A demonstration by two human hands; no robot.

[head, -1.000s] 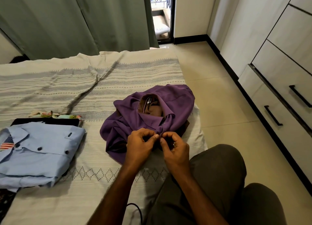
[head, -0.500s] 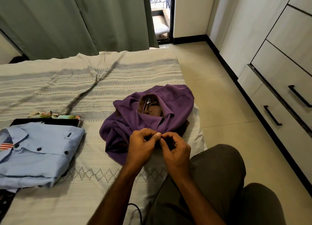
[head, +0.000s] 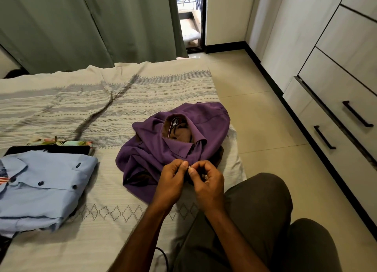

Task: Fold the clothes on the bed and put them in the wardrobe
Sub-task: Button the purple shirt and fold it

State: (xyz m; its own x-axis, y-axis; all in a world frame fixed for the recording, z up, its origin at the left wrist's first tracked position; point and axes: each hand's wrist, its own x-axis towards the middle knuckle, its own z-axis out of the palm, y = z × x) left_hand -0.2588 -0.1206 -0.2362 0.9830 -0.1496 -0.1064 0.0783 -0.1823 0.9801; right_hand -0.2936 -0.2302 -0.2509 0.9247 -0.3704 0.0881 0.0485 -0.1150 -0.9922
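Note:
A crumpled purple shirt lies near the right edge of the bed, its collar open over a brown garment beneath it. My left hand and my right hand meet at the shirt's near front edge, fingertips pinched together on a small pale button and the cloth there. A folded light blue shirt with dark buttons rests on the bed at the left. The wardrobe with drawers and black handles lines the right wall.
Under and behind the blue shirt lie a black folded item and a floral cloth. My legs in dark trousers hang over the bed's right side. Tiled floor runs between bed and wardrobe. Green curtains hang behind the bed.
Both hands stay at the purple shirt's front edge; the fingers have shifted slightly while working the button. The clothes on the bed have not moved.

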